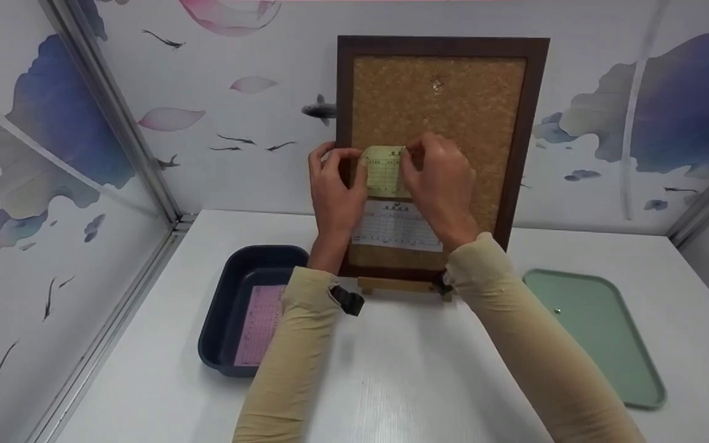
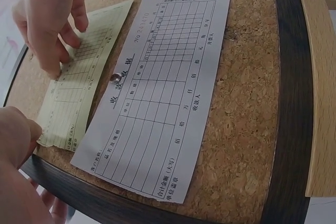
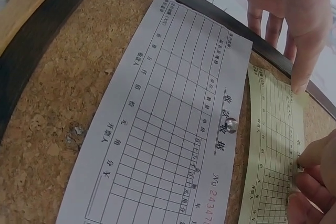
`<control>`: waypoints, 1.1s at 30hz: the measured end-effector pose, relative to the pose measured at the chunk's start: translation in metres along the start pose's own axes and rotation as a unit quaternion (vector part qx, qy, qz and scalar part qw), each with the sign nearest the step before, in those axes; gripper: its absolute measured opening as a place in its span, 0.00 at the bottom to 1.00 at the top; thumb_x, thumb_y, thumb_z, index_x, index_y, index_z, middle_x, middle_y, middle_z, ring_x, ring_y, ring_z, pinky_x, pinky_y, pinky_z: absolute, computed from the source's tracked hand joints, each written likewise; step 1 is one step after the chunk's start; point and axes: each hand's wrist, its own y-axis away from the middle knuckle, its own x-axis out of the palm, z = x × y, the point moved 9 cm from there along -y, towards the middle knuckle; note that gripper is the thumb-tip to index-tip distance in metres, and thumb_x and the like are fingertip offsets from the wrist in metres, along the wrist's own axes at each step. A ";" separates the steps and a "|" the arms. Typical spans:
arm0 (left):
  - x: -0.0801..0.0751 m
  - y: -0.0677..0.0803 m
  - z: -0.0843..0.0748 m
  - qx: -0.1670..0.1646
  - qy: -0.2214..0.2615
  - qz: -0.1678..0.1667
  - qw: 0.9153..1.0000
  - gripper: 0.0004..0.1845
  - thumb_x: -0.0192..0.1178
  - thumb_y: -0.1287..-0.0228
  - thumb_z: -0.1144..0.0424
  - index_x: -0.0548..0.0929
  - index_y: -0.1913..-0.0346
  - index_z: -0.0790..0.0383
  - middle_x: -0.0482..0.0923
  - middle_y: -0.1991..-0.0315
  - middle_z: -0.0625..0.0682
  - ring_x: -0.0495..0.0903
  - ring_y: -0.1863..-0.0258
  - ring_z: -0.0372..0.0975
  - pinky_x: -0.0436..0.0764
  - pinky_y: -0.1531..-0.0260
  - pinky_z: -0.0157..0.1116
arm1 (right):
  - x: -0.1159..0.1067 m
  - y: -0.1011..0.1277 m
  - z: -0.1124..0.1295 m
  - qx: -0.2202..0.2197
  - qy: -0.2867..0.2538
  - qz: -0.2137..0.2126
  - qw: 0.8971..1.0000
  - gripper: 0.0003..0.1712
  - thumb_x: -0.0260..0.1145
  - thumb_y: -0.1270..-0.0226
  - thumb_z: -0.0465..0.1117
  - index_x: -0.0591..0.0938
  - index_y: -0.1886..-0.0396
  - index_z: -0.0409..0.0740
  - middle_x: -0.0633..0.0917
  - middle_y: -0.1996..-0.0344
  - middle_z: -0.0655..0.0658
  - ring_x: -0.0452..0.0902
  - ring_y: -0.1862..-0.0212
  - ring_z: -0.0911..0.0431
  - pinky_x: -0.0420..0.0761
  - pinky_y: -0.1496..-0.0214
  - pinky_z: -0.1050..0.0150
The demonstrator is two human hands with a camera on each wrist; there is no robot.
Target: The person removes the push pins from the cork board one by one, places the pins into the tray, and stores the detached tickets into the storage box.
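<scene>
On the framed cork board [image 1: 490, 123], a yellow receipt slip [image 1: 384, 172] lies above a white receipt slip [image 1: 397, 224], which has a silver pushpin [image 3: 231, 125] through its heading. My left hand [image 1: 337, 191] pinches the yellow slip's left top corner, its thumb on the paper. The right hand [image 1: 444, 178] is at the middle of that slip's top edge, thumb and fingertips closed together around what looks like a small pushpin, mostly hidden by them. In the left wrist view the right hand [image 2: 50, 22] covers part of the yellow slip's upper edge.
A wooden easel [image 1: 400, 284] supports the board. At left, a dark blue tray [image 1: 213, 332] contains a pink slip [image 1: 256, 326], partly behind my left sleeve. A pale green tray [image 1: 607, 332] on the right holds a small silver pushpin [image 1: 557, 311]. Clear tape or plastic [image 1: 436, 85] shows high on the cork.
</scene>
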 end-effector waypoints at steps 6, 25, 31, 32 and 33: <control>-0.001 0.001 0.004 -0.003 -0.007 -0.010 1.000 0.10 0.66 0.21 0.57 0.88 0.49 0.60 0.71 0.28 0.58 0.72 0.26 0.45 0.76 0.29 0.42 | -0.002 -0.002 0.005 -0.001 0.030 -0.010 0.999 0.12 0.70 0.24 0.49 0.89 0.59 0.45 0.92 0.62 0.43 0.89 0.62 0.47 0.87 0.64 0.46; -0.001 0.003 0.005 -0.003 -0.003 -0.015 1.000 0.09 0.67 0.22 0.57 0.89 0.52 0.60 0.73 0.30 0.58 0.74 0.28 0.45 0.78 0.32 0.43 | -0.002 0.002 0.008 -0.026 0.033 -0.040 0.998 0.11 0.70 0.25 0.44 0.89 0.63 0.41 0.91 0.68 0.41 0.88 0.70 0.45 0.86 0.70 0.46; -0.001 0.002 0.005 -0.007 -0.004 -0.013 1.000 0.10 0.67 0.22 0.56 0.89 0.51 0.59 0.74 0.30 0.58 0.74 0.28 0.45 0.78 0.31 0.43 | -0.004 0.004 0.007 -0.033 0.024 -0.054 0.998 0.10 0.71 0.25 0.43 0.89 0.64 0.41 0.92 0.68 0.41 0.89 0.69 0.46 0.86 0.68 0.47; -0.001 0.002 0.005 -0.008 -0.004 -0.013 1.000 0.10 0.67 0.22 0.56 0.89 0.51 0.59 0.74 0.30 0.58 0.74 0.28 0.45 0.78 0.31 0.43 | -0.004 0.004 0.007 -0.035 0.024 -0.055 0.998 0.10 0.70 0.25 0.44 0.89 0.64 0.41 0.92 0.68 0.41 0.89 0.69 0.46 0.86 0.68 0.47; -0.001 0.002 0.005 -0.009 -0.004 -0.014 1.000 0.10 0.67 0.22 0.56 0.89 0.51 0.59 0.74 0.31 0.57 0.74 0.28 0.45 0.78 0.31 0.43 | -0.004 0.004 0.007 -0.037 0.021 -0.057 0.997 0.10 0.71 0.25 0.44 0.89 0.64 0.41 0.92 0.68 0.41 0.89 0.69 0.47 0.86 0.68 0.47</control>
